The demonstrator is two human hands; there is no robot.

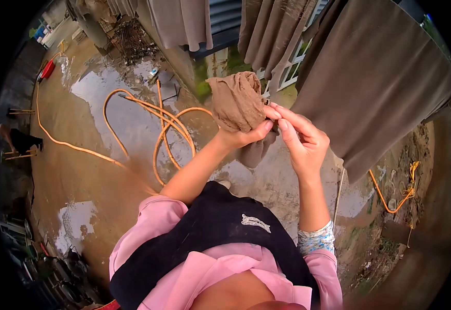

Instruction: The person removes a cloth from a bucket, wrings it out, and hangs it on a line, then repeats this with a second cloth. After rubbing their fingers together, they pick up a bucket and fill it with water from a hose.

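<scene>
My left hand [243, 137] is closed around a bunched brown cloth [236, 101], its thumb along the lower near side. Folds of the cloth rise above the hand, and a loose part hangs beneath it. My right hand [305, 142] meets the left at the cloth's right edge, with thumb and forefinger pinched together. What lies between those fingertips is too small to make out. Just right of my hands hangs a large grey-brown cloth [380, 82], with another hanging cloth [272, 36] behind them.
An orange hose [161, 116] loops over the wet concrete floor [91, 181] at the left. A red object [47, 70] lies far left. Dark items are piled at lower left [62, 274]. Yellow-orange cord [408, 194] lies on muddy ground at right.
</scene>
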